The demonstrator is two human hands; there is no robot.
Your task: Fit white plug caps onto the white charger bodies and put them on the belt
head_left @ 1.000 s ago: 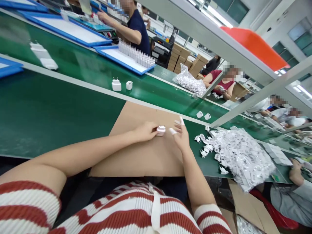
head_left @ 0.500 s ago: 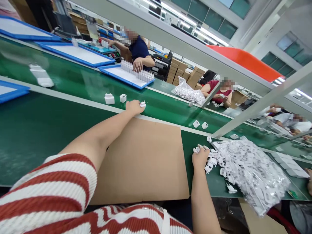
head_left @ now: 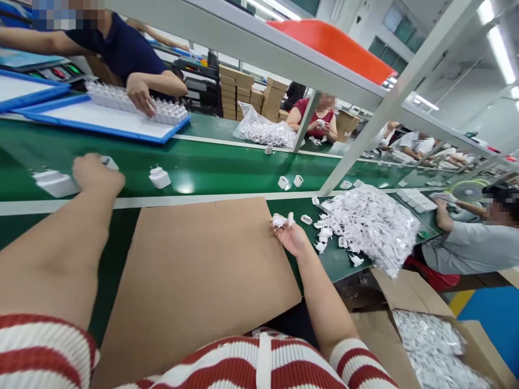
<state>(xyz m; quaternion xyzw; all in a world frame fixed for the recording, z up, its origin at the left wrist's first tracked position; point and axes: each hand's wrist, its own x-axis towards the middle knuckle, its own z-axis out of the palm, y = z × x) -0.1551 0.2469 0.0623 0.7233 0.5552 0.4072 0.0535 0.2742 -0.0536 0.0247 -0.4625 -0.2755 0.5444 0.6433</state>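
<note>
On the green belt at the left, my left hand (head_left: 94, 174) has its fingers closed round a small white housing (head_left: 109, 162), partly covered by the hand. A white plug with pins (head_left: 159, 177) stands to its right, and another white charger piece (head_left: 57, 183) lies to its left. Over the right edge of the brown cardboard sheet (head_left: 203, 265), my right hand (head_left: 288, 231) is turned palm up and holds small white plug parts at its fingertips. One loose white part (head_left: 306, 219) lies just right of that hand, beside a heap of plug parts (head_left: 324, 235).
A clear bag of white parts (head_left: 371, 221) lies at the right. Two white housings (head_left: 291, 182) sit on the belt. Across it, a person's hand touches rows of plugs on a blue-rimmed tray (head_left: 162, 138). A slanted metal post (head_left: 357, 140) rises behind the bag. Another person sits far right.
The view has shifted. My left hand has let go of the plug with pins, now standing on the belt, and moved left onto the housing. My right hand has moved from the heap to the cardboard's edge.
</note>
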